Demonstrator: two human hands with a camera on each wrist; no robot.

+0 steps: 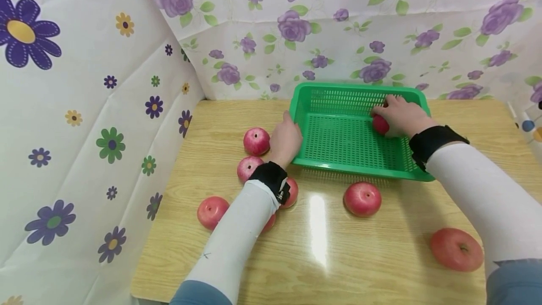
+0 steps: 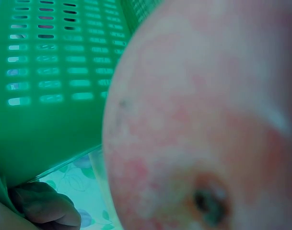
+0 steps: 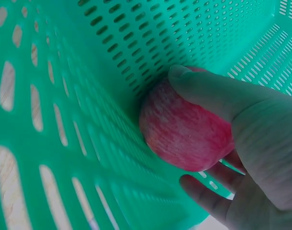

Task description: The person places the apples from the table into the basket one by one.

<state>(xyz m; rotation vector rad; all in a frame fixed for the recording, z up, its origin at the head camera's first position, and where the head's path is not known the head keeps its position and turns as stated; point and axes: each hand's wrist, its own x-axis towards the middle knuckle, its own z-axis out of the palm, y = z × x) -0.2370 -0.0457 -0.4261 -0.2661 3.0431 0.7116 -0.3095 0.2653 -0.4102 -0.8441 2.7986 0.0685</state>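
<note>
A green plastic basket with slotted walls stands at the back of the table. My left hand grips its left rim, fingers curled at the edge in the left wrist view. Inside the basket, at its right end, my right hand holds a red apple. The thumb lies over the top of this apple and the other fingers reach around its lower side, close to the basket's wall. A pale red apple fills much of the left wrist view, right beside the left hand.
Around the left forearm lie several apples, among them one by the hand and one farther left. Another apple sits in front of the basket, and one near the right forearm. Flowered cloth hangs behind the wooden table.
</note>
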